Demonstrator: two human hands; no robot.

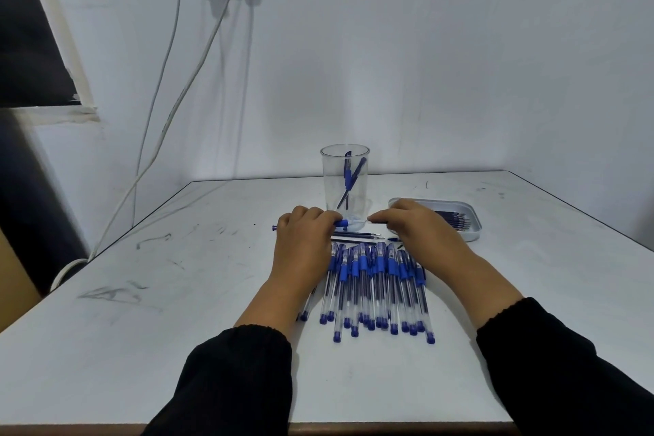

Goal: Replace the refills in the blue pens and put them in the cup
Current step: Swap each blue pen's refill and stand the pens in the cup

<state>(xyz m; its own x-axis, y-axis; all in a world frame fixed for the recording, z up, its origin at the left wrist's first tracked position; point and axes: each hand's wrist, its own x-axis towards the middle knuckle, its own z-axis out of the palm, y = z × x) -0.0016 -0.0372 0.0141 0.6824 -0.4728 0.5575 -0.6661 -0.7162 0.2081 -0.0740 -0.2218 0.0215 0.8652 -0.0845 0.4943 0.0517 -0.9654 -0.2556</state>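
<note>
My left hand (303, 241) grips a blue pen (345, 223) that lies level, its blue end cap poking out past the hand on the left. My right hand (417, 225) pinches a thin refill (376, 221) at the pen's open front end. Both hands hover just in front of the clear plastic cup (345, 180), which holds two blue pens. A row of several blue pens (375, 287) lies on the table below my hands. A couple of loose dark refills (357, 234) lie between the hands and the row.
A shallow white tray (470, 214) with several refills sits to the right of the cup. The white table (177, 294) meets the wall at the back. Grey cables (166, 110) hang down the wall on the left.
</note>
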